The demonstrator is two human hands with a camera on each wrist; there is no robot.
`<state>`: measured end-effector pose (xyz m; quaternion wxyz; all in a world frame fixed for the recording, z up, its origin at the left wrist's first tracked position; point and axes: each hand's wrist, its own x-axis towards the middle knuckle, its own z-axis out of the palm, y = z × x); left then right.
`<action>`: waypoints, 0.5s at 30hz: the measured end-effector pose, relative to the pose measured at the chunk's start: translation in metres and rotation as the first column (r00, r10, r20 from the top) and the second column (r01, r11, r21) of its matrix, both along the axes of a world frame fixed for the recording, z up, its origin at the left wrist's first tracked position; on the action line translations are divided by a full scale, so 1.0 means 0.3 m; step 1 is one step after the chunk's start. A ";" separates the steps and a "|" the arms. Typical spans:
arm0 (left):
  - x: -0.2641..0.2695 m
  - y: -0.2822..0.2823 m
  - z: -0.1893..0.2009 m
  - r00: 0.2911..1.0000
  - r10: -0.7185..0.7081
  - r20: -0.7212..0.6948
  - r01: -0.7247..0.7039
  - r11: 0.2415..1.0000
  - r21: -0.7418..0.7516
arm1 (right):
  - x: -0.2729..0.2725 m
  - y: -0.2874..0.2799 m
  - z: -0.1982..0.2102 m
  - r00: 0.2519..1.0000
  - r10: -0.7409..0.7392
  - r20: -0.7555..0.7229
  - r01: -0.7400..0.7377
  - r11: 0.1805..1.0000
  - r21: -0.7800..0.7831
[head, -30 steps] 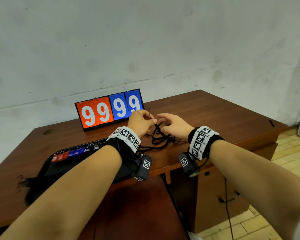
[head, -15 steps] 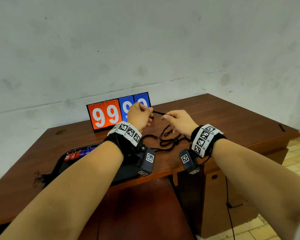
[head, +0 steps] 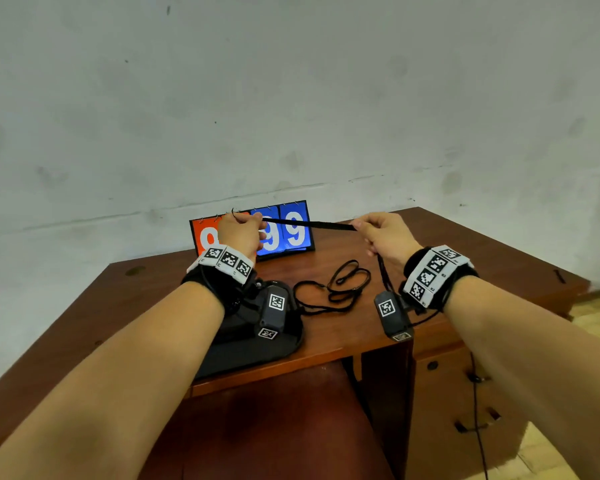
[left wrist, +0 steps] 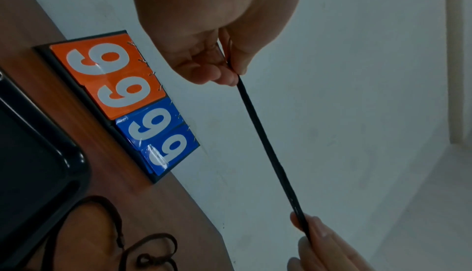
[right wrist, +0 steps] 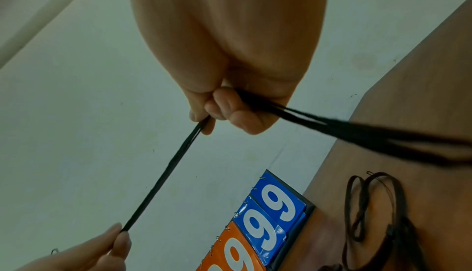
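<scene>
Black cord (head: 309, 224) stretched taut in the air between both hands, above the table (head: 465, 251), in front of the scoreboard (head: 293, 233). The left hand (head: 239, 233) pinches one end between thumb and fingertips. The right hand (head: 385, 237) pinches the other, fingers curled round strands trailing down to loose loops (head: 343, 285) on the table. A black case (head: 253, 355) lies under the left wrist.

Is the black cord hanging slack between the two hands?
No, the cord runs in a straight, tight line from the left hand to the right hand.
</scene>
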<state>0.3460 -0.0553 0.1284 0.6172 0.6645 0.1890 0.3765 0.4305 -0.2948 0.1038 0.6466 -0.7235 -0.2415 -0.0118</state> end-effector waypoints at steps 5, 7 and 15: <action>-0.092 0.082 0.034 0.997 0.065 0.034 -0.064 0.997 -0.039 | -0.034 0.024 0.035 1.000 -0.007 0.007 0.007 1.000 -0.017; -0.142 0.126 0.034 0.993 0.116 0.034 -0.115 0.993 -0.040 | -0.056 0.038 0.045 1.000 0.010 0.004 -0.010 0.999 -0.045; -0.367 0.376 -0.035 0.962 0.274 -0.018 -0.275 0.959 -0.063 | -0.168 0.116 0.036 0.999 0.045 0.022 -0.041 0.990 -0.135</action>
